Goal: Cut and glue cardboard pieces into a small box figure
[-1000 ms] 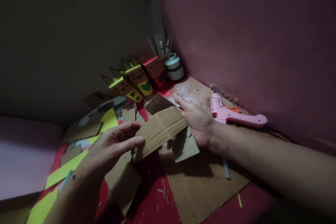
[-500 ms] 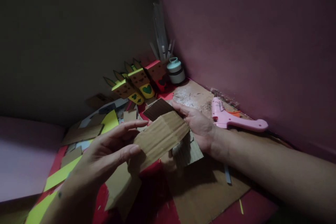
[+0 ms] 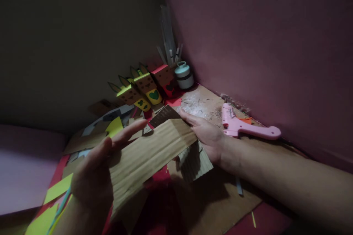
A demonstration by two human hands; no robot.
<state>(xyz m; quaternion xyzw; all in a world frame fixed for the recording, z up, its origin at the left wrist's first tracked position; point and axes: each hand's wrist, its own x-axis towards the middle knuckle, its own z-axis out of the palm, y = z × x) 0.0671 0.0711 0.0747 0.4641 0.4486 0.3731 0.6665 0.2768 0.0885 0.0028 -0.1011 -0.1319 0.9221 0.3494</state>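
In the head view a brown cardboard strip [image 3: 151, 156] spans the gap between my two hands. My right hand [image 3: 205, 132] grips its far end, together with a smaller cardboard piece that has a dark face [image 3: 165, 115] and a ridged, torn-looking lower part [image 3: 196, 161]. Most of that hand's fingers are hidden behind the cardboard. My left hand [image 3: 100, 161] is spread, its fingers stretched out along the strip's far side, and the near end of the strip lies against the palm.
A pink glue gun [image 3: 248, 128] lies by the wall on the right. Cardboard-and-paper figures [image 3: 147, 86] and a lidded jar [image 3: 184, 75] stand at the back. Yellow paper [image 3: 57, 189] and cardboard scraps [image 3: 85, 141] cover the left side. A cardboard sheet [image 3: 237, 205] lies below my hands.
The strip's left part, bent down before, now stretches out longer toward my left hand. My left thumb and fingers have left their hold and spread; my right hand has barely moved.
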